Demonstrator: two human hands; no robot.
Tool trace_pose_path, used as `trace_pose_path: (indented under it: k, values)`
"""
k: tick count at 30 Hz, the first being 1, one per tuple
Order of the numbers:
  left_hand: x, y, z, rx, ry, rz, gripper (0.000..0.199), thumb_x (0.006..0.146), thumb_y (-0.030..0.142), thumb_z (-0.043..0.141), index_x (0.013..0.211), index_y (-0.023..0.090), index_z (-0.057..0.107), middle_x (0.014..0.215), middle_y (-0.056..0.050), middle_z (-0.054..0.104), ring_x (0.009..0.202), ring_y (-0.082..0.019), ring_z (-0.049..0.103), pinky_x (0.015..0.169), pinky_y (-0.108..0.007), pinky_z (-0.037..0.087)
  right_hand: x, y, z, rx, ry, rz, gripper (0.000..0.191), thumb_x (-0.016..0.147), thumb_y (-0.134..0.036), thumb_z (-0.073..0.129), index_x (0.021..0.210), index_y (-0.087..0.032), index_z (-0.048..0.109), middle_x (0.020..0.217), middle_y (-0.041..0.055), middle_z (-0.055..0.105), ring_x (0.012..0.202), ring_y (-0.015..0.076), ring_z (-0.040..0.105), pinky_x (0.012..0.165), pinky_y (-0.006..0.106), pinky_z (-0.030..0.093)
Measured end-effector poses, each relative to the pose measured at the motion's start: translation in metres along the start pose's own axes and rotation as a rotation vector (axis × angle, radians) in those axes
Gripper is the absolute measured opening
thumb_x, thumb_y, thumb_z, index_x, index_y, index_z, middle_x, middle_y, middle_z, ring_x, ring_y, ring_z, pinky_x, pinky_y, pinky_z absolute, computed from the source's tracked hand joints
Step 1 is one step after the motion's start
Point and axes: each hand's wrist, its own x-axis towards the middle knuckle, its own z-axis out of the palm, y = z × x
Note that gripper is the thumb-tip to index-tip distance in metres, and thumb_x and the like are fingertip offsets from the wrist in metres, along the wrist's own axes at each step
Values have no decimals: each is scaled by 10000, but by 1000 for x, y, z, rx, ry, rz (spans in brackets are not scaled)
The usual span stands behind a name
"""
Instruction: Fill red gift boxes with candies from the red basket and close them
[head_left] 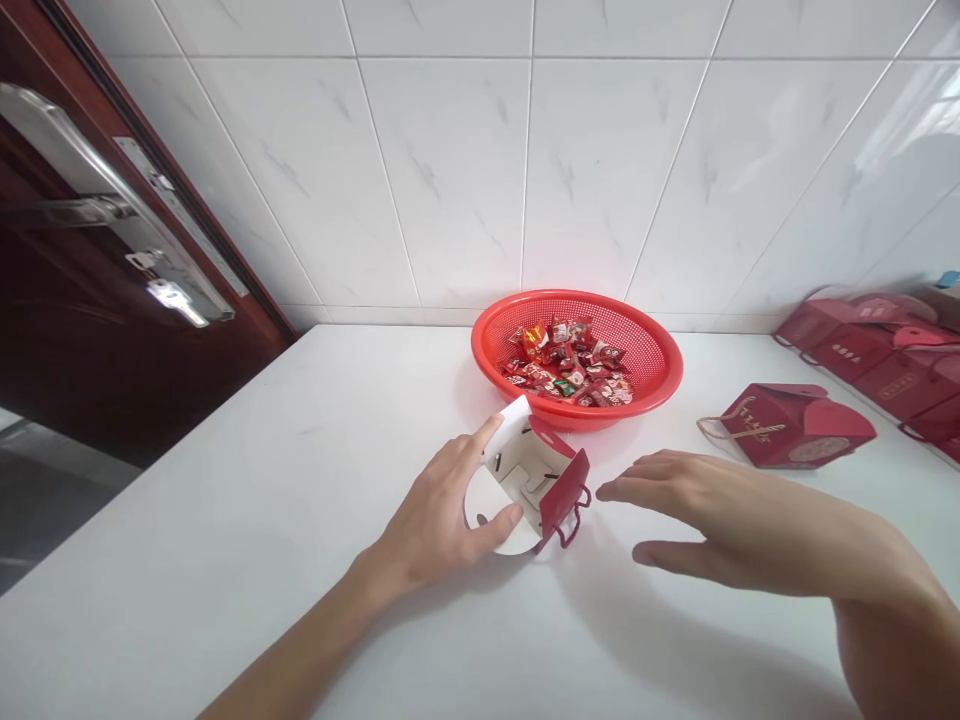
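A small red gift box (564,492) with a white inside stands on the white table, its top flaps spread apart. Dark red cord handles hang on its right side. My left hand (442,510) grips the box from the left, the thumb lying over the near flap. To the right of the box, my right hand (686,515) hovers with its fingers stretched and thumb apart, holding nothing. Its fingertips are close to the cord but not visibly touching it. Inside the box I see only the white walls and dark cord ends.
Behind the box sits a red plastic basket (484,345) with many wrapped candies (566,365). A closed red gift box (795,428) lies at the right, and several more red boxes (892,365) line the right back. A white tiled wall (450,170) and a brown door (82,330) bound the table (247,480).
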Motion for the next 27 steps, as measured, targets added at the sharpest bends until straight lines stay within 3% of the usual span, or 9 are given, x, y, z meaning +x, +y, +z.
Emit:
trace_pose_path:
  k: [4, 8, 11, 13, 17, 22, 27]
  values:
    - [-1, -2, -1, 5, -55, -20, 803, 939, 514, 569, 1632, 265, 249, 1281, -122, 648, 1116, -321, 626, 944, -474, 547, -1, 12, -8, 34, 101, 56, 400, 972, -437, 564, 1291, -246, 711, 1260, 102, 746, 1079, 317, 729, 845, 427, 578]
    - [-3, -11, 7, 8, -4, 71, 758, 971, 496, 545, 1634, 323, 220, 1314, -102, 636, 1163, -328, 608, 1005, -508, 514, 8, 31, -27, 184, 348, 93, 325, 958, -468, 585, 1120, -245, 758, 1119, 59, 790, 987, 254, 750, 845, 358, 586]
    - [-4, -16, 13, 5, 31, 118, 746, 987, 470, 541, 1634, 369, 181, 1447, -97, 566, 1273, -339, 561, 1055, -522, 492, 30, 52, -41, 255, 496, 143, 293, 940, -467, 594, 973, -231, 764, 1044, 51, 793, 964, 243, 738, 855, 349, 573]
    - [-4, -18, 15, -6, 42, 123, 727, 995, 460, 535, 1628, 377, 186, 1517, -94, 512, 1336, -341, 527, 1077, -520, 490, 51, 68, -47, 268, 460, 190, 268, 920, -417, 594, 975, -208, 752, 1050, 61, 785, 956, 244, 726, 875, 362, 564]
    - [-5, -19, 15, -21, 43, 116, 684, 995, 426, 542, 1610, 344, 253, 1574, -101, 462, 1400, -341, 493, 1105, -503, 498, 93, 92, -50, 205, 259, 343, 307, 851, -303, 649, 1128, -224, 753, 1155, 77, 748, 1037, 273, 696, 870, 364, 547]
    - [-7, -14, 13, -38, 47, 122, 654, 982, 394, 561, 1590, 326, 329, 1559, -108, 477, 1402, -334, 510, 1107, -496, 520, 123, 105, -40, 154, 77, 454, 673, 621, -220, 825, 1283, -296, 729, 1234, 99, 712, 1075, 341, 676, 779, 362, 541]
    - [-9, -9, 13, -65, 28, 110, 606, 980, 340, 557, 1564, 343, 395, 1555, -109, 471, 1376, -337, 539, 1101, -513, 527, 136, 108, -29, 139, -1, 527, 817, 612, -131, 793, 1392, -322, 645, 1309, 95, 671, 1097, 323, 662, 749, 326, 525]
